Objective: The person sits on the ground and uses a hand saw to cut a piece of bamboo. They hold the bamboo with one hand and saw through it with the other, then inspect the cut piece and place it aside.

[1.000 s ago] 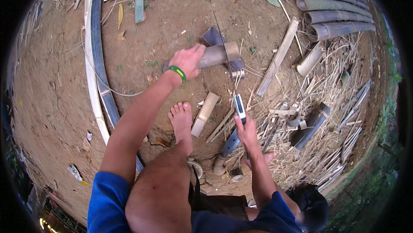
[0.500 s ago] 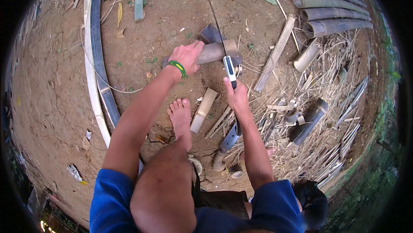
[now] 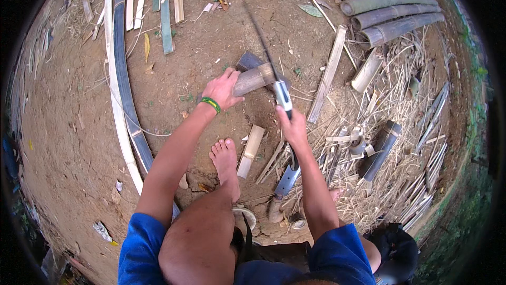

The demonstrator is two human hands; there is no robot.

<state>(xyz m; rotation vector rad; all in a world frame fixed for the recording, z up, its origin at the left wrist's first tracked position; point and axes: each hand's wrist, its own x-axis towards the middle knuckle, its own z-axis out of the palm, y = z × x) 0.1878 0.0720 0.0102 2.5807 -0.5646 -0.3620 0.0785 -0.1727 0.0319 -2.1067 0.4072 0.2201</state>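
My left hand (image 3: 222,89), a green band at its wrist, grips the left part of a short brown bamboo section (image 3: 254,78) and keeps it slanted, right end raised. Under that section lies a darker bamboo piece (image 3: 250,60), partly covered. The fingers of my right hand (image 3: 293,126) are wrapped round the handle of a hand saw (image 3: 283,95), white and black with a long thin blade. The blade points away from me and passes at the bamboo section's right end; whether its teeth touch is unclear. My bare foot (image 3: 224,161) stands on the dirt nearer me.
Several bamboo poles (image 3: 390,8) lie at the far right. Shavings and offcuts (image 3: 342,153) cover the right side, with a dark bamboo piece (image 3: 380,150) among them. A blade tool (image 3: 287,180) lies by my right forearm. Long split strips (image 3: 126,69) stretch along the left.
The view has shifted, so the ground appears lower. My left hand and the bamboo section have moved slightly left, and the section tilts more. The saw now sits closer to its right end.
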